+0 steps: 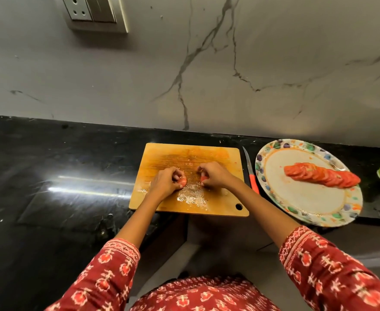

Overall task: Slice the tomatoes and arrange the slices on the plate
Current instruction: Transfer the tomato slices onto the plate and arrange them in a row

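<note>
Both my hands are pinching red tomato slices (182,181) in curled fingers (203,181) on the wooden cutting board (218,158), with the floral-rimmed plate (274,153) lying to my right, nearer my right hand (213,175) than my left hand (165,181).

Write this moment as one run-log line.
left hand: holds tomato piece | right hand: holds piece | knife: idle | plate: slices row

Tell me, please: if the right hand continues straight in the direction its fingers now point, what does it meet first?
The right hand points leftward over the cutting board. It would probably meet the left hand first, with the tomato piece it pinches, though depth is unclear.
</note>
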Action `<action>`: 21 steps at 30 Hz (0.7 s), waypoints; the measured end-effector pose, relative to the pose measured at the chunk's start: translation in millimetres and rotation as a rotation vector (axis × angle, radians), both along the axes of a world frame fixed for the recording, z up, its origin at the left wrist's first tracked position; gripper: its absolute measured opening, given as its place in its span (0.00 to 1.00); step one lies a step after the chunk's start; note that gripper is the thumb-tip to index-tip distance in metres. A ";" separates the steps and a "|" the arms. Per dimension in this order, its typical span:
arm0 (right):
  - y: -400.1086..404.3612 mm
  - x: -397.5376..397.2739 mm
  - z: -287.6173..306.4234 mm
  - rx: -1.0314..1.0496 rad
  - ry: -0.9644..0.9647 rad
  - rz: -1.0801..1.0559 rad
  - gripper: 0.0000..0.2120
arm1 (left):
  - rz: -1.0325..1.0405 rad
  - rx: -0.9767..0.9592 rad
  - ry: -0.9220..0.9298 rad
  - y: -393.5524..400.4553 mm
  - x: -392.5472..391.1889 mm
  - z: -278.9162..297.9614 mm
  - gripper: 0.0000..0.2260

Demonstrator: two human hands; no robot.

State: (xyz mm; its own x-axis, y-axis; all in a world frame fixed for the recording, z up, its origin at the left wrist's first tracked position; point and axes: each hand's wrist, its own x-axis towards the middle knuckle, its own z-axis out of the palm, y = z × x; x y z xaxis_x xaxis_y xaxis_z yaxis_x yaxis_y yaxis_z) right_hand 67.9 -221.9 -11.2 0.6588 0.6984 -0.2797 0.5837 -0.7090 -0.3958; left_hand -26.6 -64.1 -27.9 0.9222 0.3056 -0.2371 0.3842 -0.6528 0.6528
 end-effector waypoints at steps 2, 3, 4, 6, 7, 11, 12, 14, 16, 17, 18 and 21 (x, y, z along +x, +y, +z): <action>-0.3 -1.3 2.4 0.003 0.042 -0.016 0.19 | -0.013 -0.003 -0.002 0.2 0.1 0.0 0.15; -1.3 -1.7 3.3 0.001 0.042 -0.021 0.17 | -0.016 0.000 -0.004 0.2 0.2 0.2 0.15; -2.9 -2.4 3.6 -0.003 0.040 -0.021 0.15 | -0.019 0.001 -0.004 0.1 0.3 0.5 0.15; -7.4 -4.3 2.9 -0.013 0.027 -0.014 0.11 | -0.026 0.011 0.001 0.6 -0.5 -0.1 0.14; -10.8 -5.1 2.3 -0.011 0.022 -0.018 0.09 | -0.034 0.026 0.006 0.8 -0.8 -0.7 0.13; -26.9 -2.7 3.1 0.056 0.022 -0.093 0.06 | -0.072 0.094 0.005 0.4 -2.7 -2.1 0.09; -30.3 -0.7 4.6 0.070 0.020 -0.121 0.06 | -0.079 0.098 -0.002 -0.1 -3.1 -2.1 0.08; -35.5 3.3 7.8 0.115 0.026 -0.178 0.06 | -0.086 0.083 -0.019 -0.9 -3.1 -1.8 0.04; -38.0 4.9 9.8 0.156 0.026 -0.211 0.05 | -0.086 0.049 -0.033 -2.4 -2.9 -0.8 0.02; -37.9 3.9 10.0 0.179 0.036 -0.218 0.05 | -0.086 0.031 -0.033 -3.1 -2.3 -0.7 0.02; -36.4 1.7 9.6 0.209 0.059 -0.219 0.05 | -0.087 0.017 -0.032 -4.0 -1.9 -0.1 0.01; -29.0 -6.9 3.4 0.220 0.076 -0.190 0.07 | -0.095 0.019 -0.029 -8.1 -1.0 2.8 0.03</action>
State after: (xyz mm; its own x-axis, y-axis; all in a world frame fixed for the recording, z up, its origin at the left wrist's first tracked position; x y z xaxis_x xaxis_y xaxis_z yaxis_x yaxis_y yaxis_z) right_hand 61.0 -250.9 -7.8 0.7667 0.6137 -0.1886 0.4115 -0.6952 -0.5894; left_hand -27.6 -72.2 -25.0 0.9535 0.2207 -0.2054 0.3015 -0.6977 0.6498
